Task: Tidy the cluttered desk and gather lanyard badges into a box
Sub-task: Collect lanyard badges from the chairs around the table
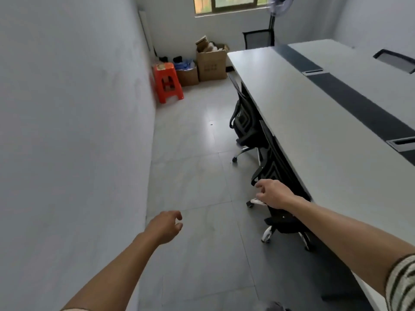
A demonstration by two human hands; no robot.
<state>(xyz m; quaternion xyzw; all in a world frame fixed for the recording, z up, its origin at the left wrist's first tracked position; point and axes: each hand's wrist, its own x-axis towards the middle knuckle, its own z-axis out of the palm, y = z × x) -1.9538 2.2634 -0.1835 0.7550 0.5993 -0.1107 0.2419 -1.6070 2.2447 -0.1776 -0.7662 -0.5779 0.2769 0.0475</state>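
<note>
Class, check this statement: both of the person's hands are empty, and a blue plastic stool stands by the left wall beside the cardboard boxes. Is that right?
Wrong in one detail: the head view shows the plastic stool is orange, not blue. The rest holds: left hand and right hand are empty, and the stool stands by the left wall beside the cardboard boxes.

Single head cam, wide-angle, sitting above desk-top level and pitched forward and down. It faces along the aisle between the left wall (67,131) and the long desk (314,122) on the right. Both forearms enter from the near edge, with the left hand (165,226) and right hand (272,194) low centre, closest to the lens. The floor (190,176) fills the middle. The window (235,4), cardboard boxes (212,63) and orange stool (167,83) are at the far end, small. Straight lines lean and the frame is slightly rolled.
</note>
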